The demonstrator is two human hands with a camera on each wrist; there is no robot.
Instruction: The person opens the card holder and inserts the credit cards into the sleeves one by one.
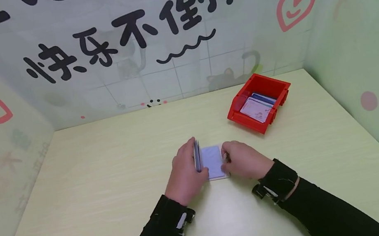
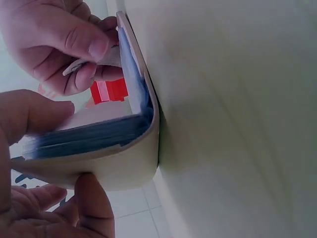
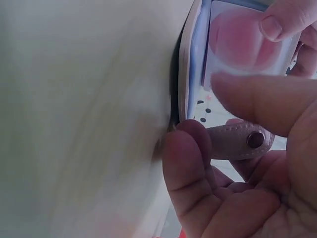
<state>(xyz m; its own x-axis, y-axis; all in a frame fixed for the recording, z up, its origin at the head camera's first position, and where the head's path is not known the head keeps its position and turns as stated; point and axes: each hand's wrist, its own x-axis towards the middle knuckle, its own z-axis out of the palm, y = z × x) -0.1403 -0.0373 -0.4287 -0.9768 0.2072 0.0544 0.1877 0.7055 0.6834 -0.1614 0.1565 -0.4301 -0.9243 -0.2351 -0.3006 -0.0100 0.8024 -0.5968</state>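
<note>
A small card holder (image 1: 213,162) with clear bluish sleeves lies spread on the table, its pale cover bent up at the left. My left hand (image 1: 185,175) grips the raised half, with the thumb on the sleeves and fingers behind the cover (image 2: 124,168). In the right wrist view, a card with a round pink picture (image 3: 242,39) shows in the raised sleeves. My right hand (image 1: 245,160) is at the other edge, holding the holder's snap strap (image 3: 233,141) between thumb and fingers. A dark round snap (image 3: 255,139) sits near the strap's end.
A red plastic bin (image 1: 272,83) stands at the back right, beyond my right hand, with several cards (image 1: 256,109) inside. Printed wall sheets (image 1: 174,70) border the pale wooden table (image 1: 106,161) at the back and both sides.
</note>
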